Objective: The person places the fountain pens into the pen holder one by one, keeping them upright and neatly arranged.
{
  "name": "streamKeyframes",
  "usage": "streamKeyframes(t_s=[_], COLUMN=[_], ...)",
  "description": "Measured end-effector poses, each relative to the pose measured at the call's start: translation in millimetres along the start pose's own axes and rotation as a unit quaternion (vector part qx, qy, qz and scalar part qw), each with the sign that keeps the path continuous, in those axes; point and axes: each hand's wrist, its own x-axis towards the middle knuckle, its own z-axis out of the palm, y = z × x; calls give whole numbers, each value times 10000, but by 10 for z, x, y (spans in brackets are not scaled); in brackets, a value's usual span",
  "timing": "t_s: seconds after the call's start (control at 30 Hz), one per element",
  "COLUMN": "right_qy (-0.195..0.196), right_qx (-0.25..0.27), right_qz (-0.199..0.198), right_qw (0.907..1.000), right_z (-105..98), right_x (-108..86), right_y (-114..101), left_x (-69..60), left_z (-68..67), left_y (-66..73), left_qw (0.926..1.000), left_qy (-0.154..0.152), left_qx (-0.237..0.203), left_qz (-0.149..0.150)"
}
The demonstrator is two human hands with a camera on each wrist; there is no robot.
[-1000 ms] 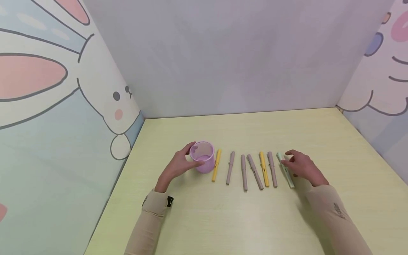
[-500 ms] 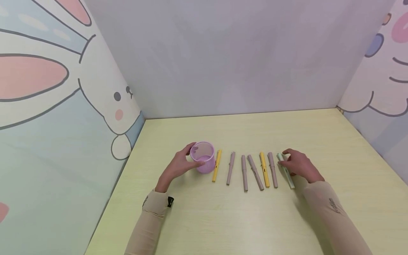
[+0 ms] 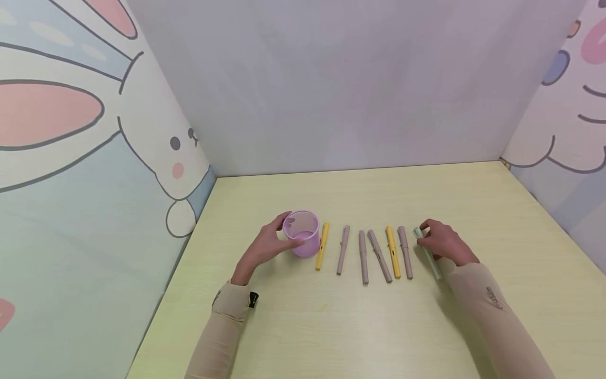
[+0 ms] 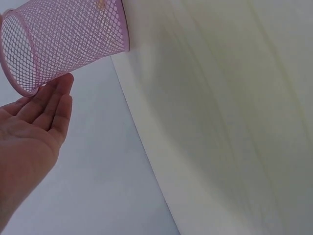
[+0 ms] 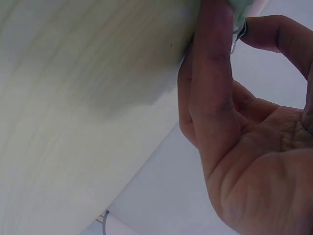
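My left hand (image 3: 271, 246) curls round the side of a purple mesh pen cup (image 3: 310, 247), thumb at the near side and fingers behind it. The cup stands upright on the table, and its mesh wall (image 4: 78, 34) fills the top left of the left wrist view. At the right end of a row of pens, my right hand (image 3: 445, 243) pinches a pale green pen (image 3: 432, 264) near its clip end between thumb and fingers. In the right wrist view only a bit of the green pen (image 5: 239, 9) shows past the fingers.
Between the hands lie a yellow pen (image 3: 322, 247) close beside the cup, a second yellow pen (image 3: 393, 252), and several greyish-mauve pens (image 3: 363, 258). The pale wooden table (image 3: 303, 326) meets a grey back wall (image 3: 331, 89) and a rabbit-printed panel (image 3: 142, 131) at left.
My right hand has moved slightly left and closed on the green pen, which has shifted a little to the right. The left hand and the cup have stayed in place.
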Motion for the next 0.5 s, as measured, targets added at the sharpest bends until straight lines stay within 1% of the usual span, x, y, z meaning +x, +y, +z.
streamKeyframes(t_s=[0.27,0.4,0.5], right_qy=[-90,-123,-107], right_qx=[-19,139,375], right_qz=[-55,-181,-286], right_qw=[9999,9997,9988], right_z=[-36,-57,-67], right_x=[15,2,-15], right_y=[16,46,73], left_x=[7,2,0], left_z=[2,-2,-9], left_y=[-6,-7,-5], left_qw=[10000,10000,9999], left_qy=[-33,-48,-38], left_qx=[-48,-85,-99], left_qz=[-17,21,53])
